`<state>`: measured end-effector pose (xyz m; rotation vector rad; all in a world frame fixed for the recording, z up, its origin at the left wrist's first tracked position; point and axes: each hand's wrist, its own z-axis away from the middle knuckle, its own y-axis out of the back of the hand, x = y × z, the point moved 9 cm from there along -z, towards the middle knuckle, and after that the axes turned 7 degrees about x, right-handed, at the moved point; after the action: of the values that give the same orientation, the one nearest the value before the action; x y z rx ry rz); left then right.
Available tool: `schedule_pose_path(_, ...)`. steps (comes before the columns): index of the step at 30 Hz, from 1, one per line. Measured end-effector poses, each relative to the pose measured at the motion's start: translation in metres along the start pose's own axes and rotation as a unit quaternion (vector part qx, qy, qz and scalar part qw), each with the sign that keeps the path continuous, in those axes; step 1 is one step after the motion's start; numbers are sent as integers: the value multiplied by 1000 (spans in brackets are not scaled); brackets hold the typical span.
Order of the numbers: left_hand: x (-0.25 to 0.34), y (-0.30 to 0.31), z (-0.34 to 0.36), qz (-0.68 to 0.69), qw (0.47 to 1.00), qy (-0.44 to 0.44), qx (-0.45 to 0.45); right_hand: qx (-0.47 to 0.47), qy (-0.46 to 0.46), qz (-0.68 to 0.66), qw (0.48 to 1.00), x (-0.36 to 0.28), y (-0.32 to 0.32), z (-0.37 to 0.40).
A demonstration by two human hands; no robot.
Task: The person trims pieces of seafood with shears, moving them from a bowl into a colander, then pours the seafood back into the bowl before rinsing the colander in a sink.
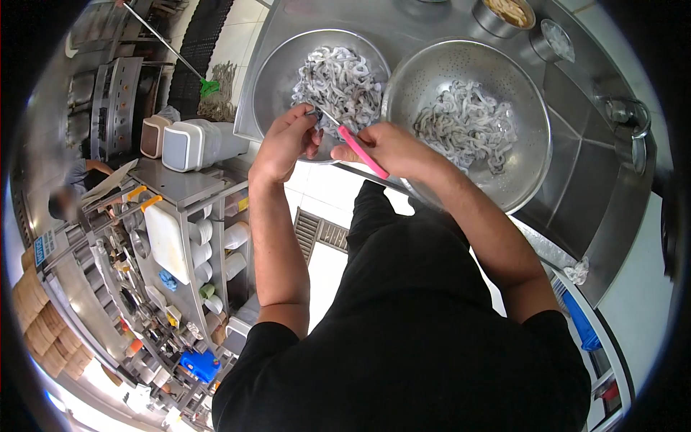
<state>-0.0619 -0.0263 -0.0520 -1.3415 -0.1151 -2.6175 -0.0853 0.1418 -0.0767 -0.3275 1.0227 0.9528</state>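
Note:
My left hand [283, 146] is over the near edge of a steel bowl [272, 90]. Its fingertips pinch a small grey piece [317, 114] that looks like a raw shrimp; the fingers partly hide it. My right hand [394, 150] is closed round a small knife [366, 154] with a pink handle. The blade points up and left, its tip close to the left fingertips. Inside the bowl lies a heap of grey, glossy shrimp-like pieces [338, 75]. To the right, a perforated steel colander [529, 108] holds another heap of similar pieces [468, 122].
A steel sink [586, 176] with a tap [633, 119] is on the right. Two small metal containers [504, 16] [554, 39] stand behind the colander. At left are white bins [183, 146], a shelf with a cutting board [162, 237], and another person [75, 176]. A green-headed broom [209, 87] lies beyond.

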Motion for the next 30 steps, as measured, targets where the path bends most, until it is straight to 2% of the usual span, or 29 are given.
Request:
schedule_pose_path(4,0,3,0,-2,1000,9,14,9,22,-14,1000,-2,-2,-10)
schedule_pose_path(7,-2,8,-2,-20,999,16,21,-18,-16,-23,999,-7,2,-7)
schedule_pose_path(13,0,16,1,-35,998,20,58,-12,7,-174,985,-4,4,-11)
schedule_pose_path(21,9,54,4,-155,976,-34,150,26,60,-231,971,17,73,32)
schedule_pose_path(23,12,62,6,-254,950,-69,166,58,56,-237,968,32,97,52)
schedule_pose_path(26,11,63,0,-351,910,-127,180,167,10,-217,962,67,131,87)
schedule_pose_path(28,30,37,4,-531,802,-180,208,228,-2,-238,944,82,152,121)
schedule_pose_path(30,38,-1,7,-490,821,-231,181,278,-24,-266,923,112,162,141)
